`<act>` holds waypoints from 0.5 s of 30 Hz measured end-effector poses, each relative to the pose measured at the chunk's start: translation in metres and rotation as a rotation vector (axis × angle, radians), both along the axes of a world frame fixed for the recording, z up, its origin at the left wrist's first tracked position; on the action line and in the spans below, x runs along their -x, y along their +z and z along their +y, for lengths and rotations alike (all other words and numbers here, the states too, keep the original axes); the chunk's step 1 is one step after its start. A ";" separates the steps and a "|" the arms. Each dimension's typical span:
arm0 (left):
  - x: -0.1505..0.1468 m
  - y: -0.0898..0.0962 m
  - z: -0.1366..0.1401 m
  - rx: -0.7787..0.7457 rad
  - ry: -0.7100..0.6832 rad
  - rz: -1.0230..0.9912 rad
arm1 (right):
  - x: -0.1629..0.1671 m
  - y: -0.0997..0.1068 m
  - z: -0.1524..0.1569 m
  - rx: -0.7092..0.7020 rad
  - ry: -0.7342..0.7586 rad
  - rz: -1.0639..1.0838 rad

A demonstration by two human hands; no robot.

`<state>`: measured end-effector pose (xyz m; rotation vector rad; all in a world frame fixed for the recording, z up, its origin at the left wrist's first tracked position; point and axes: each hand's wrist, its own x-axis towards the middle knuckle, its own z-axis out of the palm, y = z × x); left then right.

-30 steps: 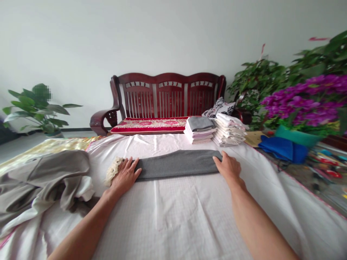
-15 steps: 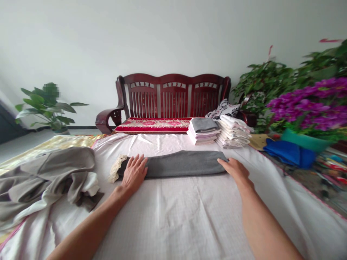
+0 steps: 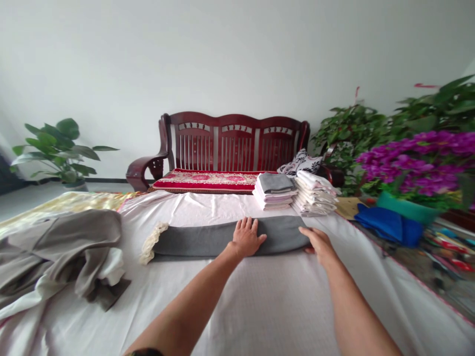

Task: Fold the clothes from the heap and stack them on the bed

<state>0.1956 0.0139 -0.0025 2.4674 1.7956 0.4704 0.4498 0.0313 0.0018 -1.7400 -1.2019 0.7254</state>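
The pale wall [image 3: 237,54] fills the background, and nearer me the white cloth [image 3: 274,306] spreads wide, creased in places. Beyond its far edge stands a dark red wooden sofa [image 3: 236,121], its seat laid with a red patterned cover [image 3: 215,179]. Leafy green plants [image 3: 349,128] crowd my right, past the sofa's end. On my left, a grey-brown heap of clothing [image 3: 74,237] lies crumpled on the cloth, some white fabric showing among its folds. Purple flowers [image 3: 415,158] rise over a teal container [image 3: 408,210] at the right, and a potted plant [image 3: 55,148] stands by the wall at the left.

Straight ahead of me lies the grey garment [image 3: 200,240], a long flat strip running crosswise on the white cloth. Behind its right half are two folded stacks side by side: the left stack [image 3: 274,190], topped with a grey piece, and the right stack [image 3: 315,195], mostly white. A blue cloth [image 3: 388,225] sits below the teal container.

My left hand [image 3: 248,237] is flat on the garment right of its middle, fingers spread. My right hand [image 3: 319,242] is curled narrow, holding the garment's right end. A cream ruffle [image 3: 152,242] trims the left end.
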 end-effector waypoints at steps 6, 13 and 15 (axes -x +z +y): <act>0.000 -0.016 0.004 -0.028 -0.005 0.015 | 0.017 0.010 0.002 0.069 0.041 0.299; 0.007 -0.008 -0.003 0.071 -0.124 -0.072 | 0.045 0.021 0.002 -0.149 0.130 0.963; 0.005 -0.007 -0.005 0.124 -0.144 -0.197 | 0.054 0.027 -0.001 -0.136 0.161 1.048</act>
